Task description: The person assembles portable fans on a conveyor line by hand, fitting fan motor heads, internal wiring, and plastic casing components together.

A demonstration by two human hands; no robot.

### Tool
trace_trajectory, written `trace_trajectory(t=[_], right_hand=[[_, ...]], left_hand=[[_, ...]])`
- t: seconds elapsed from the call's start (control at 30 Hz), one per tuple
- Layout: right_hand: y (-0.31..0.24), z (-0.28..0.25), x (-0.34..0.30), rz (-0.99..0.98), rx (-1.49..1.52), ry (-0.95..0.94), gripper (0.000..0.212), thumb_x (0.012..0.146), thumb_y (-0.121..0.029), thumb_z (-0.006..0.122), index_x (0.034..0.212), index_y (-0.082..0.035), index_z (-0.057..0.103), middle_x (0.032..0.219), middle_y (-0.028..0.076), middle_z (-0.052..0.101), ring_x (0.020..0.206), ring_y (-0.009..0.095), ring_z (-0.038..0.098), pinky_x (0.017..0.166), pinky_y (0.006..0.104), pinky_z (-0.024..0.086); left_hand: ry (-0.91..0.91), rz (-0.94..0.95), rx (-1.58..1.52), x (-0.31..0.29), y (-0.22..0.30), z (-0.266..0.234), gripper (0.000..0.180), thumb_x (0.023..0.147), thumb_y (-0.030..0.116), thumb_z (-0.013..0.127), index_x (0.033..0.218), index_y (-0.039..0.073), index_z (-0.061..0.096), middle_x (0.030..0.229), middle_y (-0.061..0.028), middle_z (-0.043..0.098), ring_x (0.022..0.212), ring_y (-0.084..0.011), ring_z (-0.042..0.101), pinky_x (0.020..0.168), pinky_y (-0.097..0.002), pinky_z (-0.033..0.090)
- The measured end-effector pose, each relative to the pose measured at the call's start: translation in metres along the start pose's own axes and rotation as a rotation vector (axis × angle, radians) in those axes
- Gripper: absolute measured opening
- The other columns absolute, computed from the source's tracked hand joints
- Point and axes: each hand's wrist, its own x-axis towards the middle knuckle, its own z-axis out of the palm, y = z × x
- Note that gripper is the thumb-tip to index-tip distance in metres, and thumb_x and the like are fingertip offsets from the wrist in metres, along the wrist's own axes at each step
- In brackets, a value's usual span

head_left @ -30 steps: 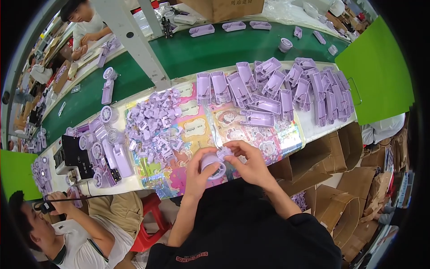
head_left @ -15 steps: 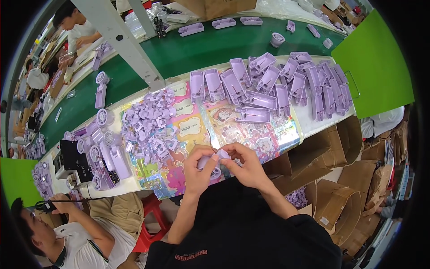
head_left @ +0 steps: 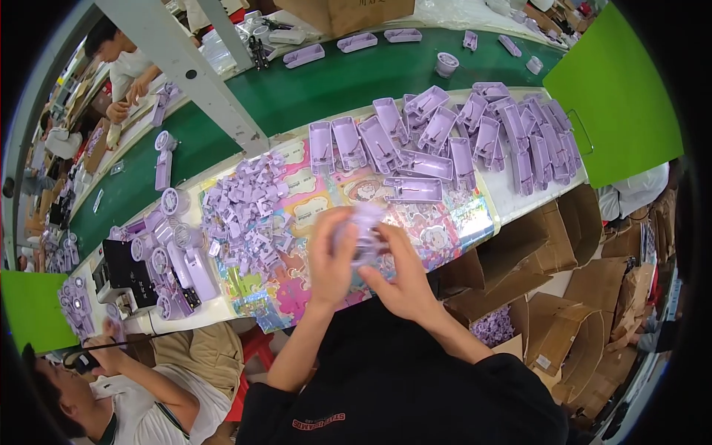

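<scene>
A lilac plastic housing [head_left: 363,231], smeared by motion, is held up between my hands over the near edge of the patterned sheet [head_left: 293,293]. My left hand [head_left: 331,259] wraps round its left side. On the other side, my right hand [head_left: 403,276] has its fingers curled against the part, the thumb lower down near its underside. Blur hides the part's details and any small piece in it. To the left lies a heap of small lilac plastic pieces [head_left: 245,211]. Beyond my hands, several open lilac housings [head_left: 382,144] lie in a loose group.
A green conveyor belt [head_left: 334,78] runs behind the bench, carrying scattered lilac parts. A grey post [head_left: 196,81] rises at its near edge. Round-headed lilac units [head_left: 174,256] crowd the left. Open cardboard boxes [head_left: 519,259] stand at right, below a green panel [head_left: 612,96]. A co-worker [head_left: 141,389] sits at lower left.
Both hands have lifted the housing slightly away from me and turned it; it is blurred now. My right fingers have spread from their pinch. The co-worker's hand at lower left has shifted.
</scene>
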Motion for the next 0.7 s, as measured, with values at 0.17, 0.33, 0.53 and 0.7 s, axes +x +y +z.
trace_trajectory(t=[0.17,0.33,0.53,0.7], right_hand=[[0.015,-0.019,0.003,0.293,0.762,0.204,0.069,0.089,-0.016,0.079,0.143,0.0,0.039,0.131,0.012,0.054,0.121,0.021,0.058,0.101,0.0363,0.049],[0.03,-0.024,-0.001,0.183,0.646,0.202,0.084,0.081,-0.02,0.085,0.148,-0.002,0.037,0.138,0.016,0.055,0.111,0.027,0.066,0.085,0.038,0.057],[0.023,-0.037,-0.015,0.226,0.514,0.151,0.089,0.074,-0.014,0.091,0.146,-0.003,0.04,0.128,0.008,0.052,0.118,0.019,0.056,0.1,0.0346,0.048],[0.035,-0.051,-0.013,0.117,-0.006,0.087,0.079,0.074,-0.017,0.09,0.137,-0.002,0.044,0.122,0.008,0.053,0.113,0.018,0.055,0.097,0.0338,0.046]], left_hand=[[-0.468,0.196,0.414,0.064,0.033,-0.008,0.035,0.095,0.008,0.06,0.13,0.003,0.058,0.13,-0.02,0.057,0.123,-0.0362,0.055,0.105,-0.0427,0.043],[-0.218,0.575,1.283,0.156,-0.033,-0.058,0.048,0.075,-0.002,0.064,0.122,0.01,0.065,0.134,-0.0188,0.057,0.128,-0.037,0.051,0.106,-0.049,0.042],[-0.418,0.697,1.39,0.169,-0.036,-0.072,0.03,0.072,0.005,0.073,0.102,0.007,0.072,0.137,-0.0166,0.057,0.13,-0.0347,0.049,0.109,-0.0484,0.039],[-0.719,0.158,1.16,0.139,0.025,-0.069,0.025,0.078,0.014,0.078,0.098,0.008,0.066,0.117,-0.0154,0.064,0.11,-0.0349,0.062,0.093,-0.0444,0.05]])
